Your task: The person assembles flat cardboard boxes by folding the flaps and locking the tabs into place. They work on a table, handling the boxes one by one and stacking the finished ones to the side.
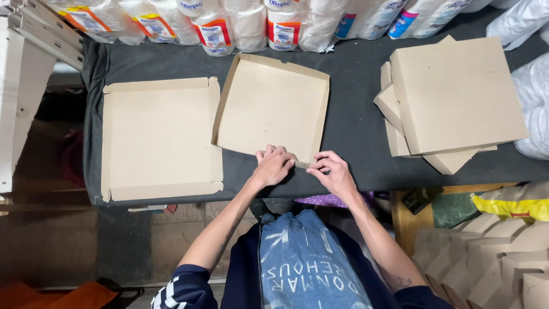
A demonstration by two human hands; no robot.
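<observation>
A shallow brown cardboard box tray (269,103) lies on the dark table (354,114) with three walls raised. My left hand (273,165) and my right hand (333,171) both pinch its near edge flap, at the front right corner. A flat cardboard blank (157,140) with small corner tabs lies to the left of the tray, apart from my hands.
A stack of finished flat boxes (454,94) sits at the right of the table. Wrapped paper rolls (240,23) line the back edge. White plastic bags (532,97) lie at far right. Folded cardboard pieces (492,252) pile on the floor at lower right.
</observation>
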